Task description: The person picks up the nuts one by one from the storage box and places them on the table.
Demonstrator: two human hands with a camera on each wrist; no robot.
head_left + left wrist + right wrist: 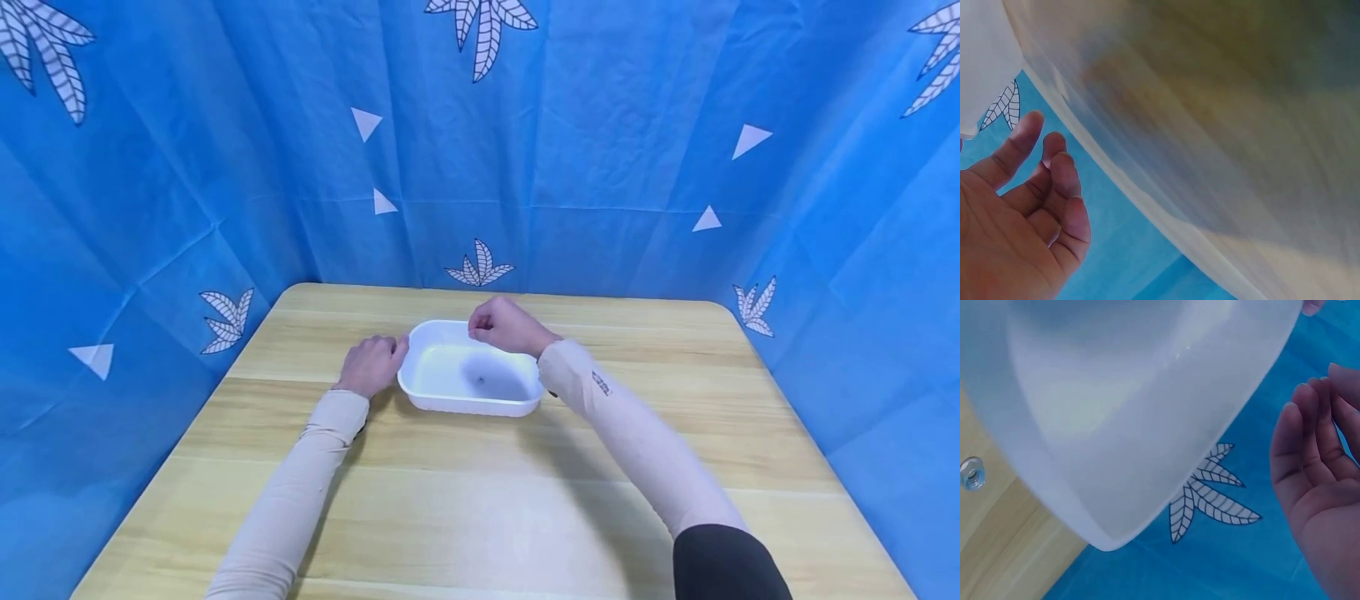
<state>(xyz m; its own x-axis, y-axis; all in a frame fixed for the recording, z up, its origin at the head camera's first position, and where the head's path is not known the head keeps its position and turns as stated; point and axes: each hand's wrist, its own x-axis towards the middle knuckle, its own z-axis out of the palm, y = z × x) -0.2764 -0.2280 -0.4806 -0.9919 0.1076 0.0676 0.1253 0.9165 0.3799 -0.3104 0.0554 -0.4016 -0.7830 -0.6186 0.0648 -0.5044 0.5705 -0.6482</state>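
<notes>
A white plastic basin stands on the wooden table. My left hand lies at its left side, with the thumb touching the rim; its other fingers bend loosely, apart from the basin in the left wrist view. Over the basin's far side hovers my right hand. Its fingers curve loosely toward the thumb, and I see nothing between them. Inside the basin is a small dark spot, too small to identify. A shiny metal nut rests on the table beside the basin in the right wrist view.
Blue curtains with leaf and triangle prints enclose the back and both sides. The wood-grain table extends toward me from the basin. Its far edge lies close behind the basin.
</notes>
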